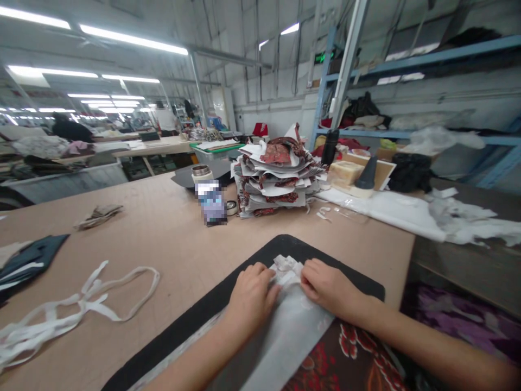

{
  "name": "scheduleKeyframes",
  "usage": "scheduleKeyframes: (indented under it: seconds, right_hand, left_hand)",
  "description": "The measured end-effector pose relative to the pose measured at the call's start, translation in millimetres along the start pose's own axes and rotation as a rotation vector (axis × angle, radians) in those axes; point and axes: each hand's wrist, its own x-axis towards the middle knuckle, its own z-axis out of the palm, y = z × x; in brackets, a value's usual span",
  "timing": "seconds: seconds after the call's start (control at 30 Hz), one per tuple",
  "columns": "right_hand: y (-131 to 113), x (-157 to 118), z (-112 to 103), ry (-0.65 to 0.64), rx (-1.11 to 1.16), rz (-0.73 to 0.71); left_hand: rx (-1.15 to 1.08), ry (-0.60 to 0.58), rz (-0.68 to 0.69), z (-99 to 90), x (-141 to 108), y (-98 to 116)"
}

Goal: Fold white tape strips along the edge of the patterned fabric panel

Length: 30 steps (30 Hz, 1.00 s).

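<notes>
My left hand (253, 290) is closed, its curled fingers on the left edge of a thin white translucent sheet (291, 312). On the opposite edge, my right hand (330, 287) pinches the same sheet. Between the two hands the sheet's far end is crumpled and gathered upward. Beneath its near part lies dark red-brown fabric (321, 366) with a red floral print. All this rests on a black mat (280, 244) on the table, and my forearms cover part of it. The fingertips are partly hidden by the hands and folds.
Beyond the mat stands a tall stack of folded patterned pieces and white sheets (277, 182). Left of it are a phone (213, 203) and a flask (201, 172). White strips (91, 298) lie tangled at left. A white roll (382, 212) is at right; blue shelves (427, 57) rise behind.
</notes>
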Motion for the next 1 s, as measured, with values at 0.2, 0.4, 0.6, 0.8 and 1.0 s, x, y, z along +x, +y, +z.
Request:
scheduleKeyframes:
  seconds: [0.2,0.4,0.6,0.8,1.0]
  right_hand:
    - [-0.7,-11.1,-0.8,0.145,-0.072,-0.205]
    - [-2.1,8.6,4.8,0.038,0.201,-0.125]
    - [0.8,14.3,2.5,-0.065,0.273,-0.109]
    - [-4.5,9.9,-5.8,-0.143,0.172,-0.15]
    - [-5.7,9.4,-4.4,-0.144,0.159,-0.175]
  left_hand:
    - [-0.059,0.02,-0.066,7.2,9.5,3.4]
    - [0.085,0.009,-0.007,15.6,9.1,9.3]
    - [0.388,-0.043,0.22,22.9,-2.8,22.8]
    - [0.418,-0.127,0.168,13.0,-25.7,16.8]
    - [0.451,-0.031,0.152,-1.9,-102.6,-18.7]
